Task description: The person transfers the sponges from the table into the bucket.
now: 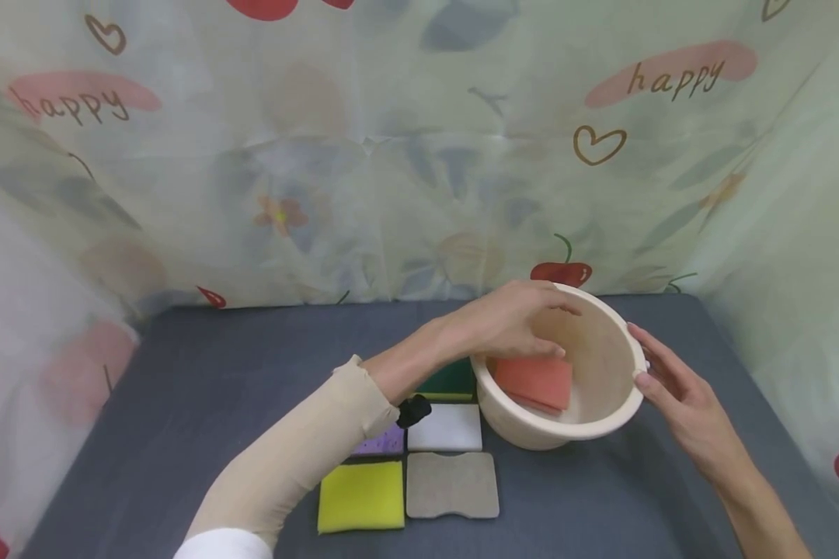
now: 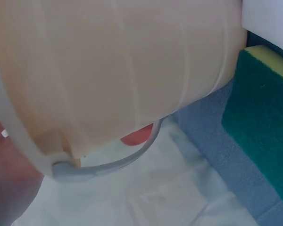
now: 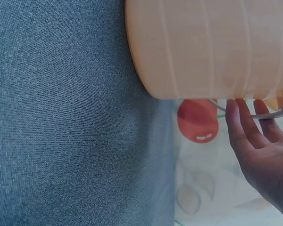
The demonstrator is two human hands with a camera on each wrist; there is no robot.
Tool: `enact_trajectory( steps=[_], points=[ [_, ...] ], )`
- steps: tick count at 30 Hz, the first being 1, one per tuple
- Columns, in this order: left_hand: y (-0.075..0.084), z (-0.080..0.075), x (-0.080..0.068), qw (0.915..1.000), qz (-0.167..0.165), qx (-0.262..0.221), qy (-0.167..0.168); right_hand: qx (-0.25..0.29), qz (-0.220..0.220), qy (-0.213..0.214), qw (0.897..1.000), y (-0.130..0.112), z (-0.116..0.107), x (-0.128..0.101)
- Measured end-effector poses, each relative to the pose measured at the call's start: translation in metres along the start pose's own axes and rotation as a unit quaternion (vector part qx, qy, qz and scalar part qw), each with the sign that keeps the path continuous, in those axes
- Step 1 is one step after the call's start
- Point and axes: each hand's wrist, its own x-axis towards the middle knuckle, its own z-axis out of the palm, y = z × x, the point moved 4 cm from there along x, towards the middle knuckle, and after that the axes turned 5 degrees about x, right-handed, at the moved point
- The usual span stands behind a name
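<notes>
A cream plastic bucket [image 1: 531,431] with a grey bail handle [image 2: 118,164] stands on the dark table. Inside it lies a flat orange-red piece [image 1: 534,382], apparently a sponge, with another edge showing beneath. My left hand [image 1: 513,314] reaches over the bucket's left rim, its thumb and fingers spread apart above the orange-red piece. Nothing shows between those fingers, though some are hidden. At the bucket's right side, my right hand [image 1: 688,407] touches the outer wall near the rim with fairly straight fingers [image 3: 247,125].
Left of the bucket lie a green scouring sponge [image 1: 450,380], a white sponge [image 1: 447,427], a purple sponge [image 1: 384,442] partly under my left arm, a yellow sponge [image 1: 361,497] and a grey notched sponge [image 1: 452,485]. A printed curtain [image 1: 391,217] surrounds the table.
</notes>
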Motion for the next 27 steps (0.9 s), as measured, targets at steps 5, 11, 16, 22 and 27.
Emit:
enact_trajectory(
  steps=[5,11,16,22,27],
  points=[
    [0.000,-0.011,-0.011,0.9986,0.011,-0.035,0.037,0.007,-0.002,0.001,1.000,0.001,0.000,-0.001],
    [-0.004,-0.024,-0.035,0.9927,0.016,-0.061,0.103,0.004,-0.010,0.003,1.000,0.002,-0.001,-0.001],
    [-0.007,-0.029,-0.052,0.9909,0.014,-0.051,0.124,0.008,-0.013,0.002,1.000,0.002,0.000,-0.001],
    [-0.007,-0.031,-0.067,0.9919,0.010,-0.030,0.123,0.007,-0.011,0.003,1.000,0.002,0.001,-0.001],
    [-0.009,-0.035,-0.081,0.9911,0.006,-0.011,0.133,0.007,-0.015,0.005,1.000,0.002,0.001,-0.002]
  ],
)
